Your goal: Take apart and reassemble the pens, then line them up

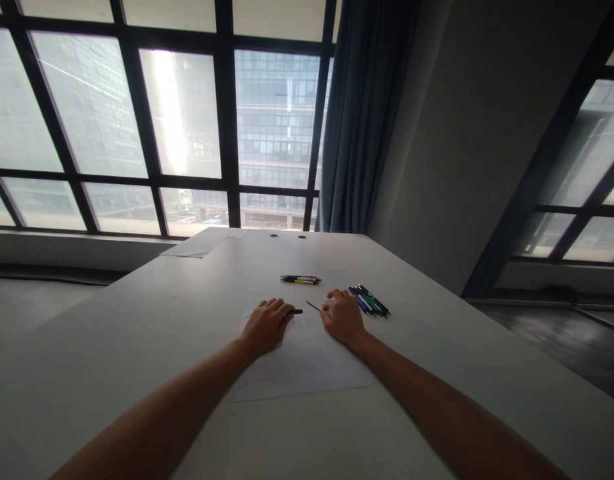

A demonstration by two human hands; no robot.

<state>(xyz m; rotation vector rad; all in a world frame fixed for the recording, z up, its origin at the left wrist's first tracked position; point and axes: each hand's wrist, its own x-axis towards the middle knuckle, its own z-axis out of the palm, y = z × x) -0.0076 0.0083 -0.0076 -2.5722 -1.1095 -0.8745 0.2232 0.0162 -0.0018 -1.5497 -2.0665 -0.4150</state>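
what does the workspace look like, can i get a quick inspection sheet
surface: pale table with a sheet of paper under the hands
job's things: black pen part at the left hand, thin refill at the right hand
clutter: pens behind the hands, pen bunch to the right, papers at the far edge
grippers: left hand and right hand rest on the paper
cables: nothing seen
surroundings: gridded window, blue curtain

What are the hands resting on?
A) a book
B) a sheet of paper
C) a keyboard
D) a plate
B: both the left hand and the right hand lie on a white sheet of paper on the table.
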